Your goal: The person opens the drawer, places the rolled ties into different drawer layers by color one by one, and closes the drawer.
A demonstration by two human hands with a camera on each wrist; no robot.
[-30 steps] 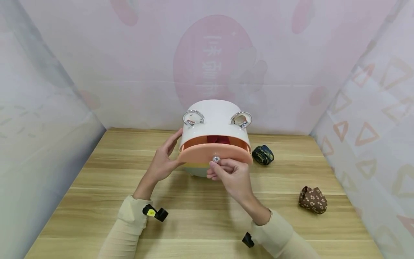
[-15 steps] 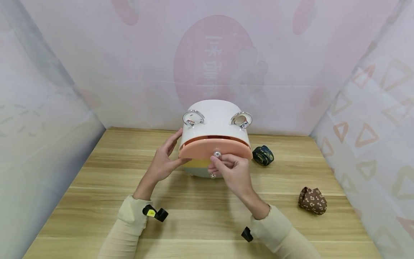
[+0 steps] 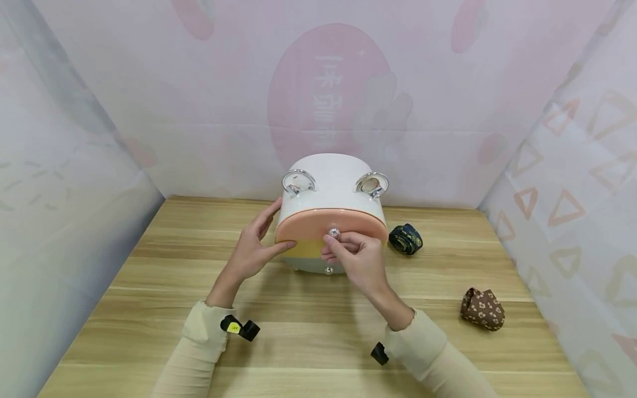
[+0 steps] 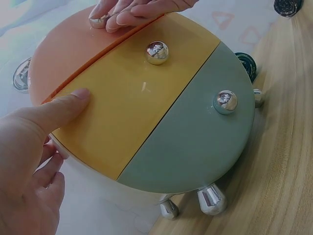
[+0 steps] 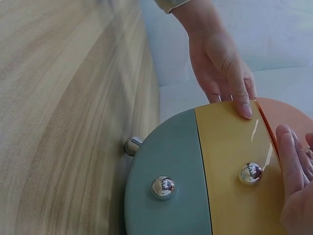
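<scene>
- The box is placed on the table near the back wall, with its orange front, yellow front and green front turned to the hands, probably so that each can be reached.
- The top knob is pinched by the right hand between thumb and finger, likely because the little ball is the best place to hold the orange front.
- The side of the box is gripped by the left hand: the thumb is pressed on the yellow front and the other fingers are put round the side. This seems to be done to stop sliding or tipping.
- The orange front is almost level with the box edge.
- Counted: one box, three fronts, three knobs, two silver rings on top. Three silver feet are seen; whether there are more cannot be told.
- Two rolls are counted: the dark roll just beside the box, and the brown roll farther right. Both seem to be put aside to leave room.
</scene>
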